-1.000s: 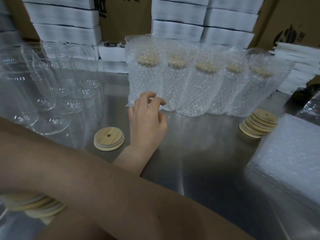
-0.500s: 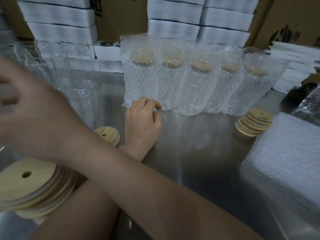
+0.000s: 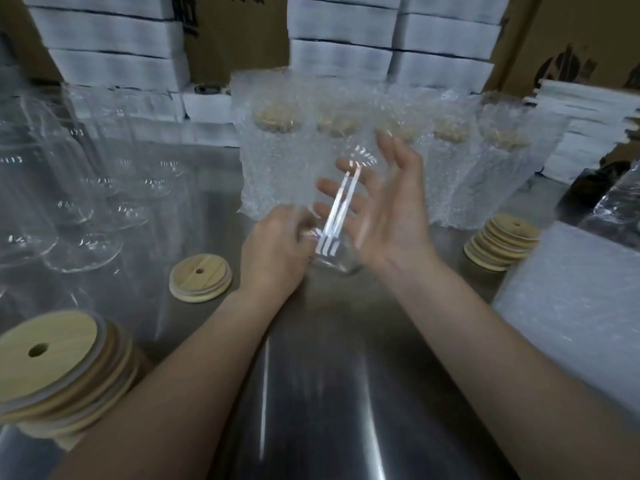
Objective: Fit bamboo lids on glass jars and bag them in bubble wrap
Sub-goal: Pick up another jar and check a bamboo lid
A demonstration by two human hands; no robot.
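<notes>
Glass jar between both hands' fingers

Only 1 view is supplied, taken from a wide-angle camera worn on the head; it is aimed forward and down across the steel table; both forearms are framed from the bottom edge, and the left hand, right hand and glass jar are seen close, near centre, seemingly motion-blurred; cardboard cartons are reached at the top.
</notes>
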